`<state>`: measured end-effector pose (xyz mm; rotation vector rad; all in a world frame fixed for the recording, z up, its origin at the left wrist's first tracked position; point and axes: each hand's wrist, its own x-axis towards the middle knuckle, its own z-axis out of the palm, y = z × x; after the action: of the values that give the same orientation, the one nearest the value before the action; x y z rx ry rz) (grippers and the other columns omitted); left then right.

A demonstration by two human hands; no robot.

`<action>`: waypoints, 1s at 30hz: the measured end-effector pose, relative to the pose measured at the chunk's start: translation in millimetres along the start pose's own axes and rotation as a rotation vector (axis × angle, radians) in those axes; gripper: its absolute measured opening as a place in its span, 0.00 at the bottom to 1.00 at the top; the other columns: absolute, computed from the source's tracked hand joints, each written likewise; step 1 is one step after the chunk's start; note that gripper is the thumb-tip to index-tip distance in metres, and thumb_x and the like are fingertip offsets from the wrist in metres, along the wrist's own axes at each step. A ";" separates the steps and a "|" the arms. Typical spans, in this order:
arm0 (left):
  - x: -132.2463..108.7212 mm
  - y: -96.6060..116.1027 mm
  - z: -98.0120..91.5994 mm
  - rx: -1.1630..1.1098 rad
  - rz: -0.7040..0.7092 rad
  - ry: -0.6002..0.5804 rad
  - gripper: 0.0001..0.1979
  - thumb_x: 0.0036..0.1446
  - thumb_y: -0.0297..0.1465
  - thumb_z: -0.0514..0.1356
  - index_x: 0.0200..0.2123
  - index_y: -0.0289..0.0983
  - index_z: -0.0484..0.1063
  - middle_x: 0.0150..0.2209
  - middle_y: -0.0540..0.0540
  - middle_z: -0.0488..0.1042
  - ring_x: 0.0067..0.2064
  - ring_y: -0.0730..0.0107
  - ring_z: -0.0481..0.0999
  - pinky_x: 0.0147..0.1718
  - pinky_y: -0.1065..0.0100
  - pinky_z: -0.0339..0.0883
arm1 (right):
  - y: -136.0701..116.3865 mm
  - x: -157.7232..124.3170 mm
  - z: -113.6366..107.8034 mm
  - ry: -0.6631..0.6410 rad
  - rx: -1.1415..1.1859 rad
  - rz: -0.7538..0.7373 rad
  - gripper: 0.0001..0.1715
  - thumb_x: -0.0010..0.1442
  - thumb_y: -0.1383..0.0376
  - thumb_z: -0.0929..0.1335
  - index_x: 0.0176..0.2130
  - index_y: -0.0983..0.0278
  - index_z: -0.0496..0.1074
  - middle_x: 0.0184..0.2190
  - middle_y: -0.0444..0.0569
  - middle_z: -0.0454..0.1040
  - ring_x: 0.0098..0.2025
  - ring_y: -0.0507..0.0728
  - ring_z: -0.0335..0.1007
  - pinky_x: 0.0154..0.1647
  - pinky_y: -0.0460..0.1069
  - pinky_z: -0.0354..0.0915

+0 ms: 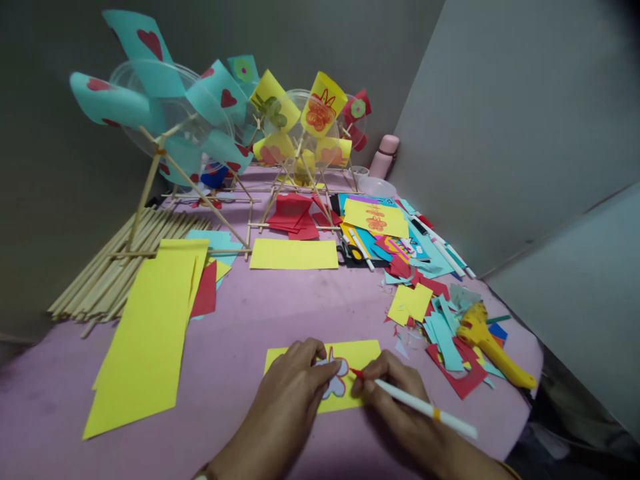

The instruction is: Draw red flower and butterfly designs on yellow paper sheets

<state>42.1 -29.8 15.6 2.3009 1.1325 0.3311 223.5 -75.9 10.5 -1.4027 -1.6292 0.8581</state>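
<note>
A small yellow paper strip (359, 353) lies near the front edge of the pink table (280, 307). On it rests a white flower-shaped template (336, 383) with a red outline around it. My left hand (295, 380) presses its fingers down on the template. My right hand (395, 393) grips a white marker (425, 407), its red tip at the flower's right edge.
Long yellow sheets (150, 333) lie to the left, beside a pile of wooden sticks (107, 270). Paper pinwheels on stick frames (210, 127) stand at the back. Coloured scraps (440, 327), a yellow glue gun (487, 343), pens and scissors (353, 252) crowd the right side. Another yellow strip (294, 254) lies mid-table.
</note>
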 end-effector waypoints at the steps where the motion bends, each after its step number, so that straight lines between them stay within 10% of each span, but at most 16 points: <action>1: 0.1 -0.2 -0.4 -0.001 0.002 0.000 0.11 0.64 0.30 0.52 0.42 0.47 0.73 0.40 0.48 0.69 0.42 0.63 0.67 0.36 0.65 0.58 | 0.5 -0.7 -0.6 0.029 0.004 0.019 0.06 0.57 0.65 0.61 0.28 0.61 0.64 0.20 0.43 0.69 0.23 0.53 0.66 0.24 0.45 0.61; 7: -1.3 -0.6 -1.5 -0.017 -0.008 -0.030 0.11 0.63 0.29 0.53 0.42 0.47 0.73 0.41 0.48 0.69 0.43 0.62 0.67 0.36 0.65 0.58 | 1.2 -2.9 13.4 -0.152 0.015 0.056 0.06 0.52 0.68 0.59 0.25 0.59 0.59 0.16 0.36 0.56 0.16 0.50 0.53 0.18 0.44 0.52; 14: 1.1 -6.6 2.7 0.012 0.000 -0.040 0.12 0.63 0.29 0.52 0.45 0.47 0.72 0.42 0.46 0.69 0.43 0.60 0.68 0.36 0.63 0.60 | 19.0 -7.3 34.5 -0.009 -0.022 -0.133 0.08 0.54 0.67 0.58 0.24 0.59 0.57 0.14 0.36 0.56 0.13 0.48 0.52 0.15 0.43 0.48; 30: -1.7 -6.8 4.3 0.005 0.003 -0.046 0.13 0.63 0.28 0.53 0.47 0.47 0.72 0.45 0.45 0.69 0.45 0.58 0.69 0.38 0.60 0.63 | -10.3 4.2 18.6 -0.245 -0.065 -0.054 0.08 0.56 0.69 0.57 0.27 0.58 0.55 0.17 0.38 0.58 0.16 0.50 0.54 0.16 0.43 0.53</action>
<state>38.6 -29.4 8.2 2.3029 1.1091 0.2751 202.0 -73.2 11.9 -1.3312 -1.8854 0.9841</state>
